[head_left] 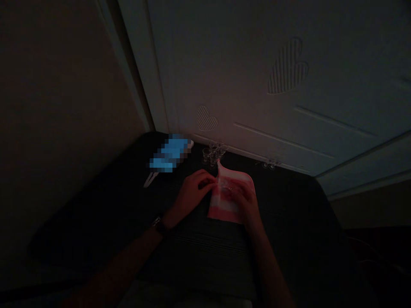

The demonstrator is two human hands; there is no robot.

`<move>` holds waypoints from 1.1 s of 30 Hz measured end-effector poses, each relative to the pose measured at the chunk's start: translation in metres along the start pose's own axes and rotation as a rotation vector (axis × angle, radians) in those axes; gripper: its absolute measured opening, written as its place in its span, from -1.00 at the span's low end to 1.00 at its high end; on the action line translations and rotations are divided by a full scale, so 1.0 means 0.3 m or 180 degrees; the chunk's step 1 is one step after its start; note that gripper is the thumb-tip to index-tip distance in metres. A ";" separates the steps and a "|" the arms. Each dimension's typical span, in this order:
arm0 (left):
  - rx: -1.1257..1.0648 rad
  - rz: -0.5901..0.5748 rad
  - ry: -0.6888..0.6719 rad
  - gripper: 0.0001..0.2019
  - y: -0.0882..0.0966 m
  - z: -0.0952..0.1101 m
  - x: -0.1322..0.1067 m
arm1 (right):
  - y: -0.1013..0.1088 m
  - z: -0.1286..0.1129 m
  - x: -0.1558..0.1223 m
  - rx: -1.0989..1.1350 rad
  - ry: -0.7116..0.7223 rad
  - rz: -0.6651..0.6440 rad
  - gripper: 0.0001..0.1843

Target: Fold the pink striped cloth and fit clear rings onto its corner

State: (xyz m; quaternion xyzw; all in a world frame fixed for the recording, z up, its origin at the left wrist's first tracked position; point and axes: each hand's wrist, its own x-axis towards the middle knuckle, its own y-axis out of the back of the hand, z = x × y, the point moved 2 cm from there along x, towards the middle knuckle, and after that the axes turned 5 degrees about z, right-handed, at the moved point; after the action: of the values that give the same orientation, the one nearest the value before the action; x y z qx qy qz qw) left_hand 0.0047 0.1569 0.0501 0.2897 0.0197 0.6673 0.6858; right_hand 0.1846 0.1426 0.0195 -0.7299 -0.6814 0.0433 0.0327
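In dim light, a pink and white striped cloth (229, 173) lies partly spread on the dark table, its upper left corner standing up. My left hand (199, 184) comes in from the left, its thumb and fingertips pinched at the cloth's left edge. Over the cloth's right half, my right hand (245, 199) is curled with its fingers gripping the fabric. A small clear glint shows near its fingertips; I cannot make out whether it is glass or something else. A dark band with a light part circles my left wrist.
Several small clear glasses (213, 153) stand clustered behind the cloth, by the white panel (250, 85) with heart reliefs. More small glass pieces (269, 164) lie further right. A lit, blurred-out screen (170, 154) leans at the back left of the dark table (199, 256).
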 end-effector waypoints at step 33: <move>-0.0025 -0.0058 0.0122 -0.84 -0.005 -0.014 0.002 | -0.013 -0.038 -0.023 -0.0509 0.0175 -0.0200 -0.79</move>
State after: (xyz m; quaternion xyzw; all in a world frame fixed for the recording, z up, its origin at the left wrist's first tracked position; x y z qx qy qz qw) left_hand 0.0044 0.1592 0.0461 0.2740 0.0329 0.6665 0.6925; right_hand 0.1816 0.1361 0.0314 -0.7093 -0.7041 -0.0324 -0.0057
